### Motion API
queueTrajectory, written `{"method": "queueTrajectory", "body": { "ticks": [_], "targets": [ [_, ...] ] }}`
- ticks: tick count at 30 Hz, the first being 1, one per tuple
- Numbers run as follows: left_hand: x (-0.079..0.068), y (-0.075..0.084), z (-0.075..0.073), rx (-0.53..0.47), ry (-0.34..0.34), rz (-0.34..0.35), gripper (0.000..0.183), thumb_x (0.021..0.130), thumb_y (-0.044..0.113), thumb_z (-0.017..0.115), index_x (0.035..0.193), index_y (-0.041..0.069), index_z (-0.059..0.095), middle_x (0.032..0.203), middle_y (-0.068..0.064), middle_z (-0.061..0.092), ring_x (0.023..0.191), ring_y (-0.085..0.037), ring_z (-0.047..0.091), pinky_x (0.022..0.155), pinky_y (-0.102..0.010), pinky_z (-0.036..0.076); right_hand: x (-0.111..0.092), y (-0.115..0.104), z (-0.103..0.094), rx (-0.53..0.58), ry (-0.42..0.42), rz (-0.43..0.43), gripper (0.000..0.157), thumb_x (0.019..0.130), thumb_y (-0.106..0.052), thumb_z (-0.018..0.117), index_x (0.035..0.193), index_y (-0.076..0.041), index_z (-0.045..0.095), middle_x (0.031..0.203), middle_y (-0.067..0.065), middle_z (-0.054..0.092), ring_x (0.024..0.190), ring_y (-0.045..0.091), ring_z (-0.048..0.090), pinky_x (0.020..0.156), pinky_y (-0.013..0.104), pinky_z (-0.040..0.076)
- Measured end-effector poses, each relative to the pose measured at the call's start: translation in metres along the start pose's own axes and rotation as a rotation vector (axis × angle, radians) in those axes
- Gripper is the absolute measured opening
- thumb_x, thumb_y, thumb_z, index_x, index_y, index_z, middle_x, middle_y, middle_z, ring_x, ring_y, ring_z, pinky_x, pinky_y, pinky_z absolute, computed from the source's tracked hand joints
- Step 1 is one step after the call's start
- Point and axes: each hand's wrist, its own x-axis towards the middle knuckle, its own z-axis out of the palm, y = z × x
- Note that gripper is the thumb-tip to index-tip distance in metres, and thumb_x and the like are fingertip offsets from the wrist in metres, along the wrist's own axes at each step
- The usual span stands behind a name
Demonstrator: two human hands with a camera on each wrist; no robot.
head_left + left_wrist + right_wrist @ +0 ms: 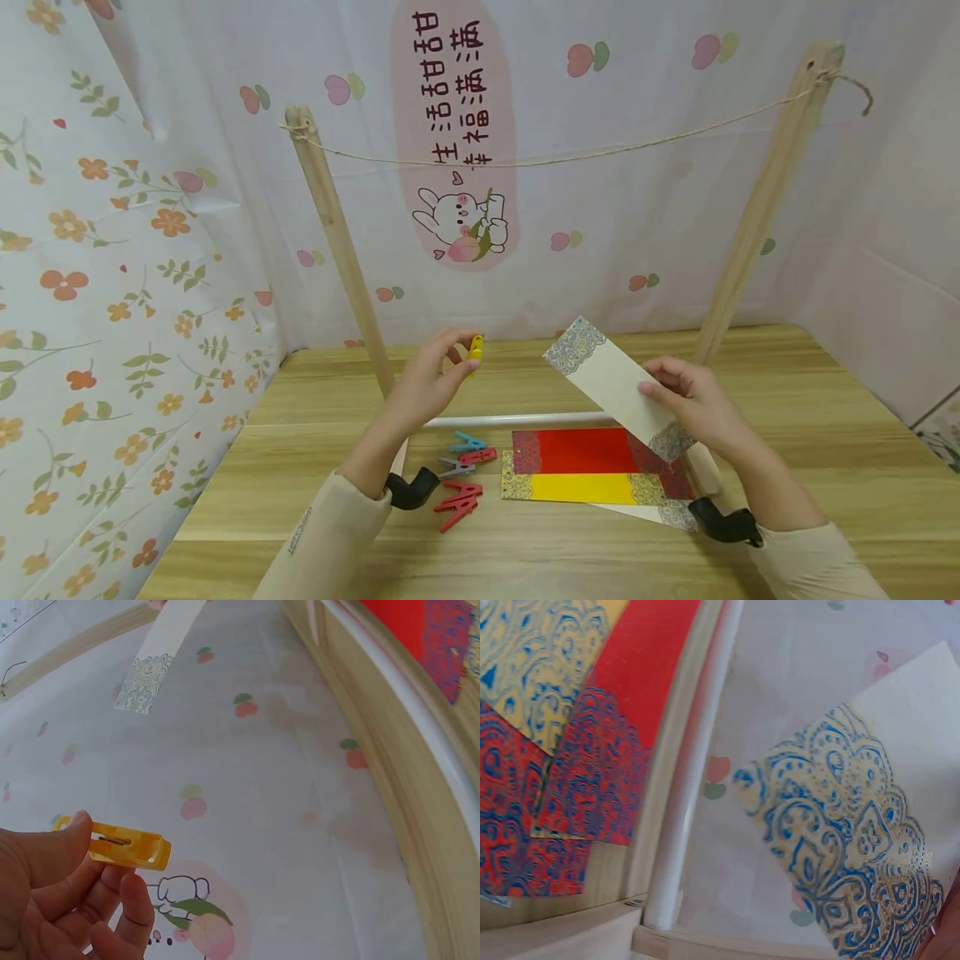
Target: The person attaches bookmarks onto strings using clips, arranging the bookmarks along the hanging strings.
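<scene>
Between thumb and fingers my left hand (435,372) pinches a yellow clothespin (131,846), raised over the table's left part. My right hand (693,400) holds a cream card (618,385) with lacy patterned ends, tilted above the other cards. In the right wrist view one patterned end of this card fills the right side, and little of the hand shows. Below it lie a red card (581,452), a yellow card (570,487) and a white card (633,511), overlapping on the table. Above both hands a thin string (555,161) hangs slack between two wooden posts.
The left post (337,233) and right post (765,200) stand on the wooden table (562,558), joined low by a white rod (517,419). Left of the cards lie a blue clothespin (468,441), a grey clothespin (457,468) and several red clothespins (459,504). A printed cloth hangs behind.
</scene>
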Motion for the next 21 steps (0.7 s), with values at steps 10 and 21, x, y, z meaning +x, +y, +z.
{"method": "queueTrajectory", "body": {
  "ticks": [10, 21],
  "targets": [
    [0.029, 0.021, -0.008, -0.05, 0.052, 0.029, 0.031, 0.093, 0.004, 0.067, 0.124, 0.001, 0.064, 0.11, -0.014, 0.064, 0.082, -0.023, 0.058, 0.066, -0.025, 0.043, -0.001, -0.007, -0.011, 0.052, 0.186, 0.013, 0.021, 0.098, -0.007, 0.061, 0.114, 0.007, 0.061, 0.091, -0.03, 0.066, 0.075, -0.001, 0.065, 0.065, 0.017, 0.054],
    [0.058, 0.063, 0.003, -0.043, 0.052, 0.116, 0.032, 0.091, 0.006, 0.07, 0.123, 0.005, 0.067, 0.105, -0.007, 0.066, 0.083, -0.018, 0.057, 0.065, -0.024, 0.043, -0.001, -0.014, -0.026, 0.341, 0.348, -0.033, 0.019, 0.095, -0.001, 0.062, 0.103, -0.017, 0.069, 0.092, -0.02, 0.074, 0.077, -0.003, 0.069, 0.066, 0.012, 0.054]
  ]
}}
